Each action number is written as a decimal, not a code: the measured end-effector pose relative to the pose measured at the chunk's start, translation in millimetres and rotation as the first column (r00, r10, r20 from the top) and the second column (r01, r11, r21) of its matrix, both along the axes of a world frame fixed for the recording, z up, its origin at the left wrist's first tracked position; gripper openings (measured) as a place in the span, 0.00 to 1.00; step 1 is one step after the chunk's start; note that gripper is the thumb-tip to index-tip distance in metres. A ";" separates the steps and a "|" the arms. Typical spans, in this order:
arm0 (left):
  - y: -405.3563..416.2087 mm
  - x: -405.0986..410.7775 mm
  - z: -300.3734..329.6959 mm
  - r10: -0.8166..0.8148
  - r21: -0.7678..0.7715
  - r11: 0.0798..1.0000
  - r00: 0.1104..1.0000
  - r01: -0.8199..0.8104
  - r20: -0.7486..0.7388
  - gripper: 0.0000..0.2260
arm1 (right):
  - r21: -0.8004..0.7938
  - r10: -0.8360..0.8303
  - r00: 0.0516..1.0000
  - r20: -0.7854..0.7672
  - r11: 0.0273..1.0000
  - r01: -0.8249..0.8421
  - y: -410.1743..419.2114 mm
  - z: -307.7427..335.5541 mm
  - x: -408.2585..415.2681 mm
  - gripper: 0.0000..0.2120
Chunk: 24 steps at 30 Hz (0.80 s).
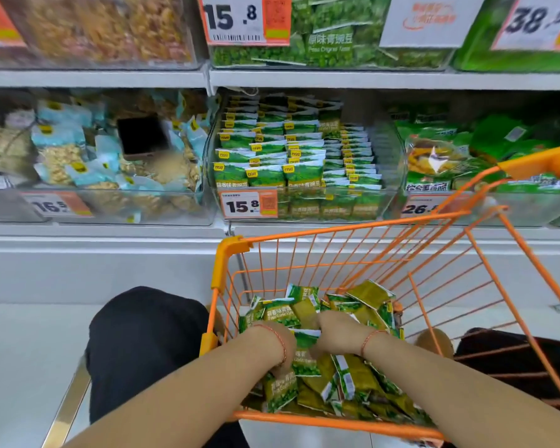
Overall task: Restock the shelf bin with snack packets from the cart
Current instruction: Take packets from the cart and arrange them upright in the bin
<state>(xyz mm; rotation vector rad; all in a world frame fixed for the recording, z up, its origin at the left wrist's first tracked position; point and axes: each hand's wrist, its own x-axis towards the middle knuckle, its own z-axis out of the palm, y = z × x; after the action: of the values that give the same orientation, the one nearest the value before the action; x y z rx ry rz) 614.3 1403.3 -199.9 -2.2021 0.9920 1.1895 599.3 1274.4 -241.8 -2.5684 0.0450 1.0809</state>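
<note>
hands in cart point(353, 423) | left hand point(277, 345) and right hand point(335, 331) fingers buried among snack packets point(346, 376) | spread unclear

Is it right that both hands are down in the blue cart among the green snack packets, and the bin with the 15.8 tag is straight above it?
Not quite: the cart is orange, not blue, as the head view shows. The rest holds: the left hand and right hand are down among the green snack packets, and the bin with the 15.8 tag is straight above it.
</note>
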 end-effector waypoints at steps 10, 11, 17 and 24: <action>15.1 40.6 37.9 0.437 -0.559 0.704 0.888 -0.438 -0.145 0.19 | 0.384 -0.380 0.905 -0.192 0.820 0.425 -43.7 52.5 7.8 0.10; 13.7 43.5 41.6 0.505 -0.603 0.586 0.826 -0.541 -0.250 0.20 | 0.455 -0.444 0.848 -0.290 0.715 0.531 -45.4 57.2 6.0 0.11; -10.3 43.8 45.9 0.575 -0.655 0.237 0.647 -0.717 -0.500 0.14 | 0.650 -0.566 0.685 -0.459 0.313 0.693 -49.4 87.8 -2.9 0.26; -17.0 50.2 23.9 0.693 -0.643 0.353 0.651 -0.680 -0.309 0.05 | 0.633 -0.754 0.595 -0.278 0.323 0.704 -59.6 75.7 -7.8 0.43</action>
<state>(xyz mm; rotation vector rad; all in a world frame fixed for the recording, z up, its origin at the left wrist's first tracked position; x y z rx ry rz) 664.5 1386.3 -176.0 -3.5265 0.5004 1.1883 591.6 1214.8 -166.1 -1.5382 0.6181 0.4687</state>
